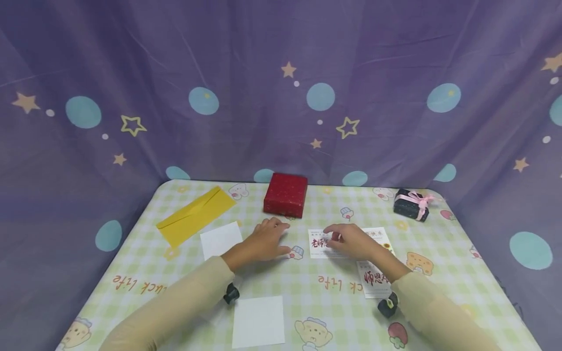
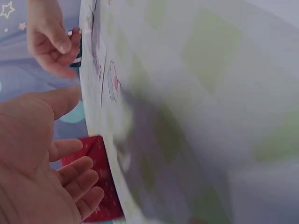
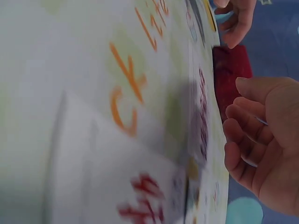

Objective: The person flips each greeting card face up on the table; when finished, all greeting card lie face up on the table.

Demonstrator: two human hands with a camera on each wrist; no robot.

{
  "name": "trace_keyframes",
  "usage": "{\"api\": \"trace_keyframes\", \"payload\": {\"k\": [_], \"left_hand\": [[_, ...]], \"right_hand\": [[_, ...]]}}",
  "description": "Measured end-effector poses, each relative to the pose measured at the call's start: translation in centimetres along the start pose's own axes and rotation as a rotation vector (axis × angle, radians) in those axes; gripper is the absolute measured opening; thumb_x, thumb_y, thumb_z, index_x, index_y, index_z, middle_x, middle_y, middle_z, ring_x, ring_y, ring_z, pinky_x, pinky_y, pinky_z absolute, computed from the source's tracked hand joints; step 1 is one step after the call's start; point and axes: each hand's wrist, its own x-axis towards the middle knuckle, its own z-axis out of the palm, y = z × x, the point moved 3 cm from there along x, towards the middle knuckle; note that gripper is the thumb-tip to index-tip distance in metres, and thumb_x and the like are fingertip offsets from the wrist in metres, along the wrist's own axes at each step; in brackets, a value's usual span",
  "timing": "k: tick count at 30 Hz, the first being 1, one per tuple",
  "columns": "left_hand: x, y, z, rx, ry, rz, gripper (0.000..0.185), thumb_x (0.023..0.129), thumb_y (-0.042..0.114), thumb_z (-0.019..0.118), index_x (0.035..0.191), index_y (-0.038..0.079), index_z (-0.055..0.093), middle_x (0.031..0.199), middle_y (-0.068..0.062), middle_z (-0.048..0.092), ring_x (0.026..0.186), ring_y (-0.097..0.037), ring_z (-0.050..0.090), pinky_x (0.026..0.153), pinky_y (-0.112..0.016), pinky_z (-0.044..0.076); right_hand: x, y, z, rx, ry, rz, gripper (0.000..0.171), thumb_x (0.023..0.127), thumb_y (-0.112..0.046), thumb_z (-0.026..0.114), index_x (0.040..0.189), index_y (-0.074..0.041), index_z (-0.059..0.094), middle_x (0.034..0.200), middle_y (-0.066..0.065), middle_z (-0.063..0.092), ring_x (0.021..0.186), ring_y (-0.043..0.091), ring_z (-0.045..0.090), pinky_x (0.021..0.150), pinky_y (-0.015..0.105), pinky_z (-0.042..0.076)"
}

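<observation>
My left hand hovers flat over the checked tablecloth, fingers relaxed, just in front of a red gift box. It holds nothing; the left wrist view shows its palm bare beside the red box. My right hand hangs with loosely curled fingers above a white card with red characters. Nothing shows between its fingers in the right wrist view. A second printed card lies by my right forearm.
A yellow envelope lies at the back left, with a blank white card beside it. Another blank card lies near the front edge. A black box with pink ribbon sits back right. Purple starred cloth hangs behind.
</observation>
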Motion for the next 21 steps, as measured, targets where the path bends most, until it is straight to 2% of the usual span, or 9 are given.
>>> {"api": "trace_keyframes", "payload": {"k": [6, 13, 17, 21], "left_hand": [[-2.9, -2.1, -0.5, -0.037, -0.002, -0.004, 0.065, 0.092, 0.042, 0.074, 0.146, 0.012, 0.053, 0.142, -0.011, 0.052, 0.129, -0.03, 0.046, 0.106, -0.048, 0.04], [-6.8, -3.4, 0.3, -0.118, -0.018, 0.048, 0.055, 0.089, 0.036, 0.076, 0.135, 0.011, 0.061, 0.135, -0.01, 0.057, 0.126, -0.03, 0.05, 0.105, -0.053, 0.043], [-9.1, -4.0, 0.8, -0.176, -0.049, 0.096, 0.057, 0.089, 0.04, 0.077, 0.138, 0.016, 0.059, 0.138, -0.004, 0.055, 0.131, -0.027, 0.049, 0.106, -0.057, 0.041], [-11.3, -4.3, 0.9, -0.22, -0.032, 0.187, 0.059, 0.089, 0.04, 0.077, 0.138, 0.014, 0.057, 0.138, 0.0, 0.054, 0.131, -0.024, 0.048, 0.108, -0.056, 0.038]], "right_hand": [[-0.3, -2.3, 2.3, 0.064, -0.024, -0.045, 0.034, 0.094, -0.021, 0.071, 0.127, -0.013, 0.069, 0.087, -0.012, 0.065, 0.073, 0.001, 0.056, 0.072, 0.023, 0.051], [-1.2, -5.4, 4.8, 0.129, -0.077, -0.113, 0.035, 0.094, -0.021, 0.072, 0.127, -0.013, 0.068, 0.089, -0.013, 0.066, 0.072, -0.002, 0.057, 0.074, 0.022, 0.053], [-1.6, -7.1, 5.9, 0.151, -0.116, -0.168, 0.035, 0.094, -0.021, 0.073, 0.127, -0.012, 0.068, 0.089, -0.013, 0.066, 0.072, -0.004, 0.055, 0.074, 0.02, 0.052], [-1.7, -8.4, 6.5, 0.155, -0.132, -0.215, 0.034, 0.093, -0.021, 0.074, 0.125, -0.011, 0.069, 0.087, -0.015, 0.064, 0.074, -0.006, 0.054, 0.075, 0.017, 0.05]]}}
